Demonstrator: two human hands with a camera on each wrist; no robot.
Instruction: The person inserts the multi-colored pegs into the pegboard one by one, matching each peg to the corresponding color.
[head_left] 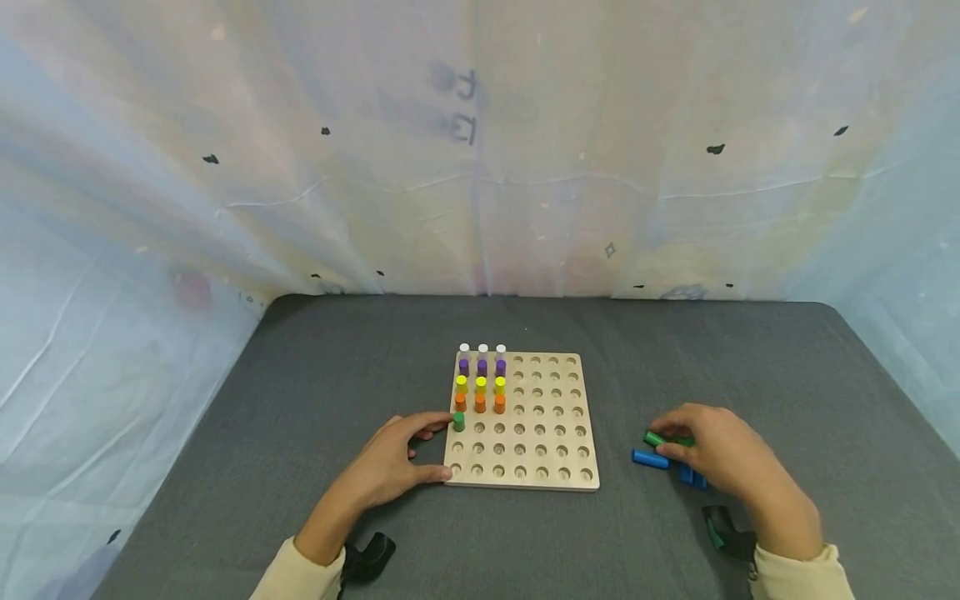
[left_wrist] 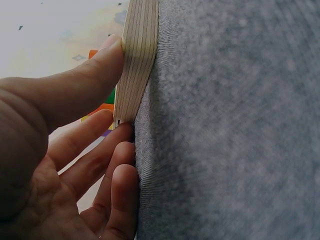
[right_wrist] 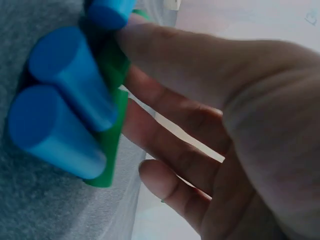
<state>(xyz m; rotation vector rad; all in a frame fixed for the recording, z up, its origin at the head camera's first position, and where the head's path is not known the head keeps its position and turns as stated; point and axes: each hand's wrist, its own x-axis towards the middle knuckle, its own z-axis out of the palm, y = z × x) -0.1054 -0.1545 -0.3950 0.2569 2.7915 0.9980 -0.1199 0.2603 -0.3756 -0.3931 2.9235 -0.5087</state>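
A wooden pegboard (head_left: 528,440) with rows of round holes lies on the table. Three white, three purple, three yellow and three orange pegs stand in columns at its left side, a single green peg (head_left: 459,422) below them. My left hand (head_left: 393,457) rests against the board's left edge, thumb by the near corner and index finger beside that green peg. In the left wrist view the thumb touches the board's layered side (left_wrist: 137,50). To the right, my right hand (head_left: 716,446) pinches a green peg (head_left: 654,438) between thumb and fingers, among loose blue pegs (head_left: 649,459).
A dark grey cloth (head_left: 337,358) covers the table. More blue pegs (right_wrist: 60,132) and another green peg (right_wrist: 111,160) lie close under the right hand. Pale sheeting (head_left: 555,233) hangs behind the table's far edge and along both sides.
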